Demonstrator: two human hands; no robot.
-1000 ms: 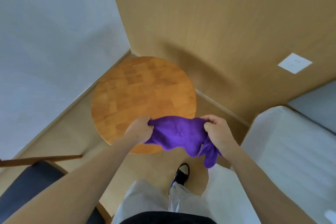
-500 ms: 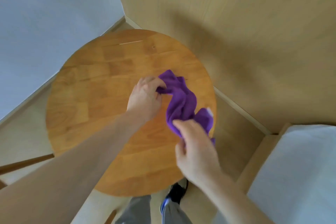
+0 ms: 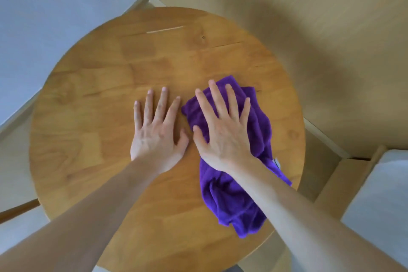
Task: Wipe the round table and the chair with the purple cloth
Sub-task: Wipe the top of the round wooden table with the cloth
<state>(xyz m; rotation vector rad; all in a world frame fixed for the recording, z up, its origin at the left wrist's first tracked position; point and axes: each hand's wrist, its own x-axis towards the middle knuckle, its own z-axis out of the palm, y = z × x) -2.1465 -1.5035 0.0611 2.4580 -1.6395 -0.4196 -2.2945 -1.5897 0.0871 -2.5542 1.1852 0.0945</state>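
Observation:
The round wooden table (image 3: pixel 92 130) fills the middle of the view. The purple cloth (image 3: pixel 234 201) lies crumpled on its right half, reaching toward the near right rim. My right hand (image 3: pixel 223 130) presses flat on the cloth's far end, fingers spread. My left hand (image 3: pixel 157 130) lies flat on the bare wood just left of the cloth, fingers apart, its fingertips beside the cloth's edge. A brown wooden bar of the chair (image 3: pixel 17 211) pokes in at the left edge; the rest of the chair is out of view.
A white wall (image 3: pixel 55 6) rises to the left and a wood-panelled wall (image 3: pixel 309 17) behind and to the right. A white mattress (image 3: pixel 382 201) on a wooden frame stands close to the table's right side.
Both hands held the bunched cloth above the table's near edge, then laid it on the top. They let go of their pinch and now lie flat, the right one on the cloth. The view moved closer.

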